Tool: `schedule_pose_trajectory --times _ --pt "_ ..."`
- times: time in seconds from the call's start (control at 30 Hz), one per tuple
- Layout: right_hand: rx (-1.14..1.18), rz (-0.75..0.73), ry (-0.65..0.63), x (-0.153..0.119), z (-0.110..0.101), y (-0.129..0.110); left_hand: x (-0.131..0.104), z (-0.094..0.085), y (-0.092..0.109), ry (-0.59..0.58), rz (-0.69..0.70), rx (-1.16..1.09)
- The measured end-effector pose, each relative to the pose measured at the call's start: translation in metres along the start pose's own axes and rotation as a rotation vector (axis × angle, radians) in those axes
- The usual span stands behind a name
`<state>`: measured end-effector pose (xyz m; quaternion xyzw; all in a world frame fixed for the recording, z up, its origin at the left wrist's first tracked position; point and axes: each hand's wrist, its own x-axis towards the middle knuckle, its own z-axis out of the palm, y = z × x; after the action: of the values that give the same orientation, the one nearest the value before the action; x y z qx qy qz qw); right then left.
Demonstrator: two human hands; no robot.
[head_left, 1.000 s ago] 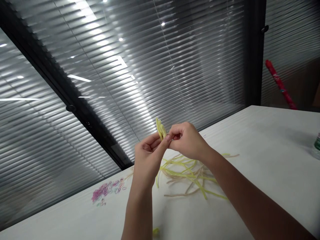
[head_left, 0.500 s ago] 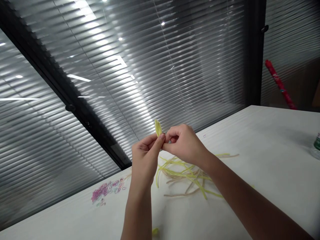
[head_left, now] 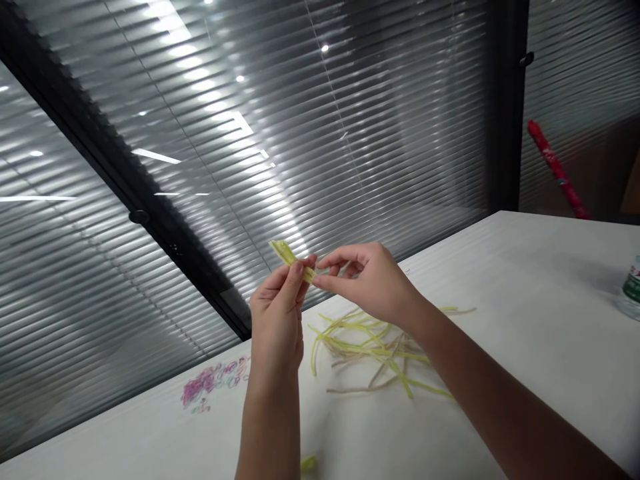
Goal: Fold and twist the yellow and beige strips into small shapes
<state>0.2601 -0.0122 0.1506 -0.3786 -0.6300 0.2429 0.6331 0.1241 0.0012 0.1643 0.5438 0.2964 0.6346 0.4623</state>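
Leftward, away from the right hand, the left hand (head_left: 277, 300) has shifted over the last half second, and the one yellow bundle (head_left: 283, 252) it holds has gone from nearly upright to tilted, its upper end leaning left. Between the two hands a narrow gap has come where their fingers met.

Thumb and fingers of the left hand are closed on the bundle, which pokes out above the thumb and, with a shorter end, to the right of it. The right hand (head_left: 373, 279) has thumb and forefinger slightly parted; its thumb tip is at the bundle's lower end, though whether it presses there I cannot tell.

Below the right hand, to the right of the left wrist, lies one loose heap of yellow and beige strands (head_left: 353, 347), too crossed over to count; one yellow end and one beige end show past the far side of the right forearm. Left of the left forearm lies one cluster of small rings (head_left: 203, 385), mostly purple, too crowded to count. One yellow piece (head_left: 309, 464), partly hidden, sits just beside the left forearm, nearer the person than the hand. Well to the right of the right hand, one bottle (head_left: 632, 287) stands on the white table (head_left: 545, 307).
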Motion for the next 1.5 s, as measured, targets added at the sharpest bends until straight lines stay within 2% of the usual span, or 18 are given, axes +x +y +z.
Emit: schedule_pose_trajectory --times 0.17,0.43,0.57,0.77,0.9,1.2,1.37,1.5 --pt "-0.175 -0.091 -0.041 -0.003 0.003 0.001 -0.001 0.001 -0.001 -0.029 -0.007 0.021" --pt "-0.781 -0.219 -0.026 -0.009 0.018 -0.008 0.002 0.003 -0.009 0.024 -0.018 -0.021" --pt "-0.856 -0.237 -0.023 -0.012 0.025 -0.005 0.003 0.004 -0.012 0.021 -0.007 -0.075" --pt "-0.774 -0.144 -0.034 -0.009 0.023 -0.005 0.004 0.004 -0.014 0.015 0.006 -0.044" --pt "-0.59 -0.073 -0.045 -0.005 0.019 -0.003 0.005 0.002 -0.015 -0.004 -0.014 -0.04" --pt "-0.309 -0.042 -0.1 0.0 0.01 0.007 0.008 0.001 -0.013 -0.094 -0.096 -0.05" --pt "-0.161 0.085 -0.206 0.003 0.005 0.012 0.011 -0.001 -0.012 -0.1 -0.188 -0.135" --pt "0.11 0.187 -0.359 0.007 0.005 0.018 0.012 -0.002 -0.009 -0.112 -0.247 -0.208"
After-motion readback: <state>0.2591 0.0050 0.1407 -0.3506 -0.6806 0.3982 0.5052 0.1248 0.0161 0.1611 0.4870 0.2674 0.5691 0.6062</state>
